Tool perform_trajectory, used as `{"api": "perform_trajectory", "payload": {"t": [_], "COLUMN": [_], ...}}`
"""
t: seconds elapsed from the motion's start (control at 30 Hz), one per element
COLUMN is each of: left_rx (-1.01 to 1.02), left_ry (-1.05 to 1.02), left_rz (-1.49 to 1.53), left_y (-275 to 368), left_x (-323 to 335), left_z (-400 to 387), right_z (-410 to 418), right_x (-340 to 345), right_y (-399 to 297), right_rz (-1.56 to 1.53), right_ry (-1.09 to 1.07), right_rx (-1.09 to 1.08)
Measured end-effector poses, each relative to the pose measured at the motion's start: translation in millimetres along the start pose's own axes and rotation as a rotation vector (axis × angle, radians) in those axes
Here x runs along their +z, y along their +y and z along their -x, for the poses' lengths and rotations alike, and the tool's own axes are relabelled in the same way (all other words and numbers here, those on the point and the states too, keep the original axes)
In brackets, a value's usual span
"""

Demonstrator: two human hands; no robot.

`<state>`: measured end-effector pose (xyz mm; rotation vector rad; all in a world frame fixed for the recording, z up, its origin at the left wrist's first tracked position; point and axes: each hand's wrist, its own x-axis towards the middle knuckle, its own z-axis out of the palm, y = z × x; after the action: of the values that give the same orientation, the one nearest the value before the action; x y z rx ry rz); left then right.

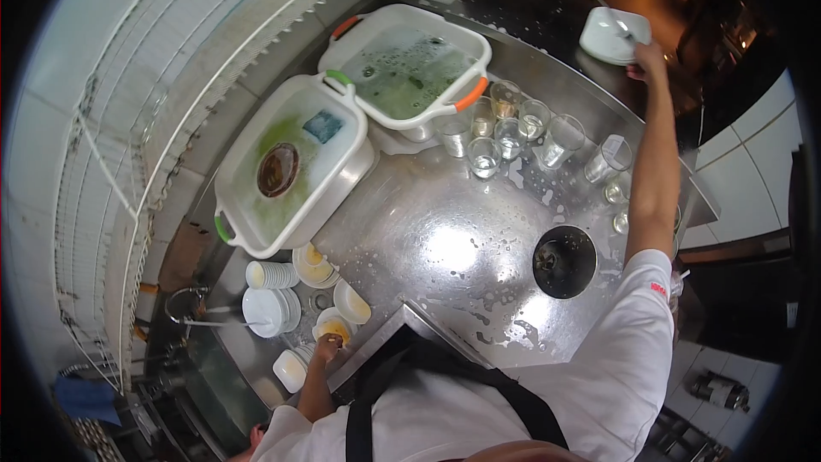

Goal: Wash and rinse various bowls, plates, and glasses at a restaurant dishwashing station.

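My right hand (648, 65), at the end of an outstretched arm, grips the near edge of a white squarish dish (603, 35) over the dark ledge at the far right. A metal utensil (609, 6), its end near my fingers, lies across that dish. Down at the lower left, my left hand (329, 348) is curled at the rim of a white bowl (332, 322) with yellow residue inside. Around it in the sink are another soiled bowl (351, 301), stacked small bowls (292, 369), white plates (266, 313) and a row of nested cups (272, 274).
Two white tubs of soapy water (361, 135) stand on the steel counter (410, 205); one holds a brown dish (278, 170) and a blue-green sponge (322, 126). Several glasses (510, 138) line the back. A round waste hole (564, 262) opens at right. A wire rack (135, 205) overhangs the left.
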<state>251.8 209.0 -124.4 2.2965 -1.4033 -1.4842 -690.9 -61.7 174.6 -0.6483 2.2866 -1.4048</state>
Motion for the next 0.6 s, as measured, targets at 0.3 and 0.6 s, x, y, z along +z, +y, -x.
{"api": "perform_trajectory", "payload": {"t": [0.3,0.6], "left_rx": [0.198,0.165], "left_ry": [0.26,0.386], "left_rz": [-0.121,1.346], "left_y": [8.2,-66.2], "left_x": [15.2,-95.0], "left_z": [29.8,-10.0], "right_z": [86.8,265.6], "right_x": [182.6,162.9], "right_y": [-116.2,-77.1], "right_rz": [0.767,-0.035], "right_ry": [0.244,-0.409], "right_rx": [-0.541,-0.522]}}
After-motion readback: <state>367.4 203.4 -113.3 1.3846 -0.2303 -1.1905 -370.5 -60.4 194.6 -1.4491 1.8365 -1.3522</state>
